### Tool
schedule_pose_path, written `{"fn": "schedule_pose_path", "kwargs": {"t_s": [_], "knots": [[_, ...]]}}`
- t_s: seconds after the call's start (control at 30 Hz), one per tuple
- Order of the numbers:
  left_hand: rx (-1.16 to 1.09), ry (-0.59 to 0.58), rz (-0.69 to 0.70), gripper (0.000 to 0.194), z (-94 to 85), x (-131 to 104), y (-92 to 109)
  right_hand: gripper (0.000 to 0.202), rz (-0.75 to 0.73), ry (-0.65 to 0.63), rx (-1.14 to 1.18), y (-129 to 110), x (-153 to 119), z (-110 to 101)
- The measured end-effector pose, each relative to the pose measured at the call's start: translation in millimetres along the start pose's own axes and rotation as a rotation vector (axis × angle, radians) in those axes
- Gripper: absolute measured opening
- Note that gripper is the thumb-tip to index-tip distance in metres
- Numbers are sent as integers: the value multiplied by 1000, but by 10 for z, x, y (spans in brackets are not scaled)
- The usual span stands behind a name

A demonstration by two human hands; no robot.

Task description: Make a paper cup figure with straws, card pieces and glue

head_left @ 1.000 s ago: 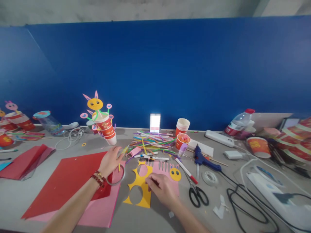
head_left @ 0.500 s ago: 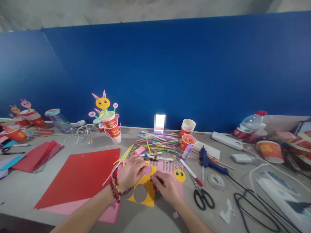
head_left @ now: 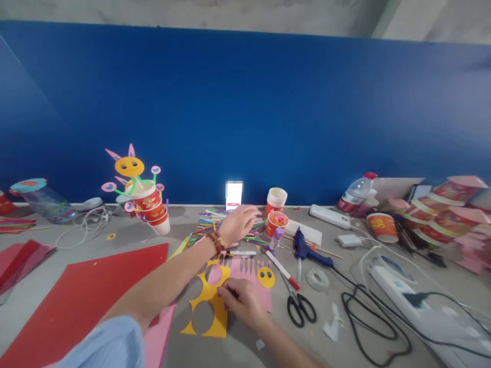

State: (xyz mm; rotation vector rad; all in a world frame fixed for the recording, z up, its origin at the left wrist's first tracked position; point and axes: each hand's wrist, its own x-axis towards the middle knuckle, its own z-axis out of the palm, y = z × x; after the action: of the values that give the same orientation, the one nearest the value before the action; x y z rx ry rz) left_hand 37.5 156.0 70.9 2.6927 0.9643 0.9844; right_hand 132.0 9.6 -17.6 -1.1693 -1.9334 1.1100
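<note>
My left hand [head_left: 238, 225] reaches over the pile of colored sticks [head_left: 207, 223], its fingers stretched out toward the cups with nothing visible in them. My right hand [head_left: 243, 302] rests on the yellow sheet [head_left: 218, 317] with round cut-outs, thumb and fingers pinched at its upper right part. Under that sheet lies a pink sheet [head_left: 264, 296] with slits. A yellow face [head_left: 266, 276] with pink ears lies on the pink sheet, right of my right hand. Pens [head_left: 241, 253] lie below my left hand.
Red paper [head_left: 95, 286] covers the left side. A decorated cup figure [head_left: 148, 202] stands behind it. Stacked cups [head_left: 276, 197], a purple-capped glue stick [head_left: 276, 238], a blue glue gun [head_left: 307, 250], scissors [head_left: 301, 309], tape [head_left: 317, 279] and a bottle [head_left: 356, 193] are at the right.
My left hand has left the yellow sheet and moved forward and right over the sticks, its fingers now extended. My right hand stays on the sheet. The view has turned right.
</note>
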Motion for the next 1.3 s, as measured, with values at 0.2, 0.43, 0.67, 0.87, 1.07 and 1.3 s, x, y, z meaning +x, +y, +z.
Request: {"fn": "schedule_pose_path", "kwargs": {"t_s": [0.2,0.43,0.67,0.87,1.07,1.3], "knots": [[213,-135,61,36,397,963,-288,27,14,8,-16,-27,-18,-18],[355,-406,148,24,506,1477,-390,30,-37,19,-52,-56,-37,-32],[441,-545,184,27,492,1636,-340,35,-15,-4,-65,-77,-51,-34],[496,-549,146,28,463,1642,-351,34,-11,0,-79,-70,-44,-33],[479,-457,171,17,488,1633,-381,32,-26,17,-74,-79,-35,-59],[429,-286,194,30,490,1642,-377,34,-24,11,-90,-88,-37,-65]]}}
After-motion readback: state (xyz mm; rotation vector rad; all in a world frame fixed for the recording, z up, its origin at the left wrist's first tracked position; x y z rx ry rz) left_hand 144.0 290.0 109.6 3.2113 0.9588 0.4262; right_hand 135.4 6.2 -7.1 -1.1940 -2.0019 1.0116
